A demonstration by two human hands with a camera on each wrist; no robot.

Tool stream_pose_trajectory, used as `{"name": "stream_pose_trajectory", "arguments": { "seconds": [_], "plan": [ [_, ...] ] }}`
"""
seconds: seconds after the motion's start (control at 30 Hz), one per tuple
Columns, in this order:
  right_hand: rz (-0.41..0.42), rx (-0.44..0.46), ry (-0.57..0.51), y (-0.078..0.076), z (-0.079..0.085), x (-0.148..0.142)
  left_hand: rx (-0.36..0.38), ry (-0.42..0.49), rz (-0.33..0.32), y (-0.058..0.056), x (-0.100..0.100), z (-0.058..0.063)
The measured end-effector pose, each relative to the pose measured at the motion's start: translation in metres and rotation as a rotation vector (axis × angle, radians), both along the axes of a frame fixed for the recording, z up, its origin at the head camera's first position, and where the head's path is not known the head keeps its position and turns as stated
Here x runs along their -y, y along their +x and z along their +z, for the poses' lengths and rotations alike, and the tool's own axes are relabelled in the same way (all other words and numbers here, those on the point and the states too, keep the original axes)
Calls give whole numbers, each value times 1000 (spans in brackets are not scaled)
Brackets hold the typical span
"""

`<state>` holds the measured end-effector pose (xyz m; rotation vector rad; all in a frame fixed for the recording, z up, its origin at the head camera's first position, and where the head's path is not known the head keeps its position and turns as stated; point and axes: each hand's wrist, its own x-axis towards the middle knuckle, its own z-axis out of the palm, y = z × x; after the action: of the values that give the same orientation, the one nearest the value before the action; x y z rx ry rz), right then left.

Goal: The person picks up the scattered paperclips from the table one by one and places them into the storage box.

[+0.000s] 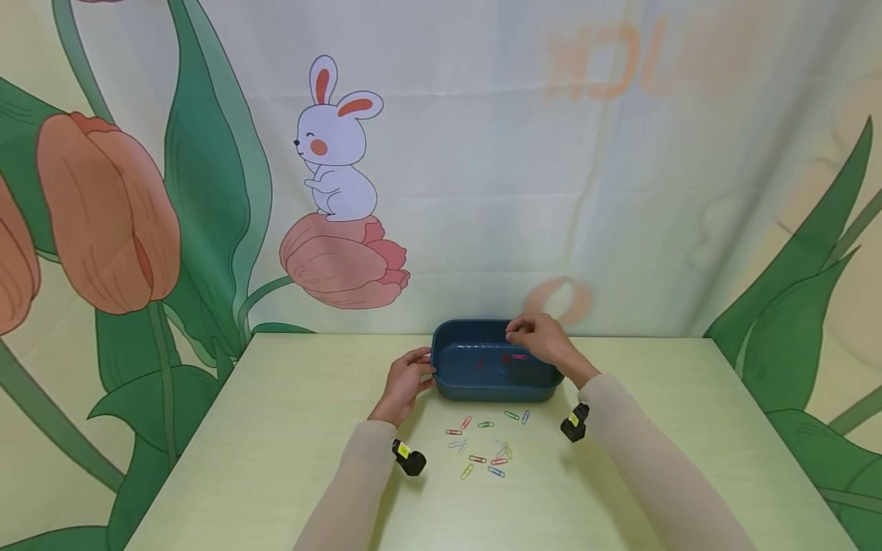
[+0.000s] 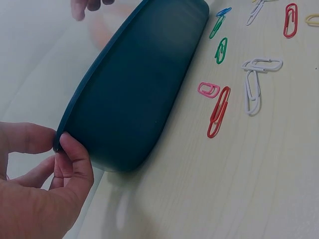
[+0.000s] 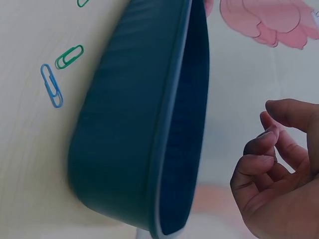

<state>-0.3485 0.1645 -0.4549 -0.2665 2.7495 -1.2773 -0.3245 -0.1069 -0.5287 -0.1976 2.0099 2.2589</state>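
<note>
A dark blue rectangular container (image 1: 496,393) stands near the back of the table. My left hand (image 1: 406,383) pinches its left rim between thumb and fingers, as the left wrist view shows at the container (image 2: 124,94). Over the container's right side hovers my right hand (image 1: 544,340). In the right wrist view this right hand (image 3: 281,172) has loosely bent fingers, with nothing between thumb and fingertips. Inside the container lie several paper clips, among them a pink paper clip (image 1: 519,357) and a blue paper clip (image 1: 501,373).
Several coloured paper clips are scattered on the table in front of the container, including a red paper clip (image 2: 218,112), a green paper clip (image 3: 69,57) and a yellow paper clip (image 1: 467,472). Behind the table (image 1: 276,459) hangs a curtain (image 1: 468,191) printed with tulips and a rabbit.
</note>
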Motion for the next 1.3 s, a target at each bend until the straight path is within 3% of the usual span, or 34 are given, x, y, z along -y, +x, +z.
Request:
{"name": "stream_pose_trajectory", "arguments": {
  "seconds": [0.37, 0.67, 0.97, 1.3],
  "plan": [
    [74, -55, -38, 28, 9, -5, 0, 5, -5, 0, 0, 1],
    [132, -106, -7, 50, 10, -11, 15, -1, -39, 2, 2, 7],
    [153, -105, 13, 65, -1, -19, 12, -1, -38, 20, 0, 30],
    [168, -91, -33, 86, -17, -24, 12, 4, -31, 16, 0, 25]
  ]
}}
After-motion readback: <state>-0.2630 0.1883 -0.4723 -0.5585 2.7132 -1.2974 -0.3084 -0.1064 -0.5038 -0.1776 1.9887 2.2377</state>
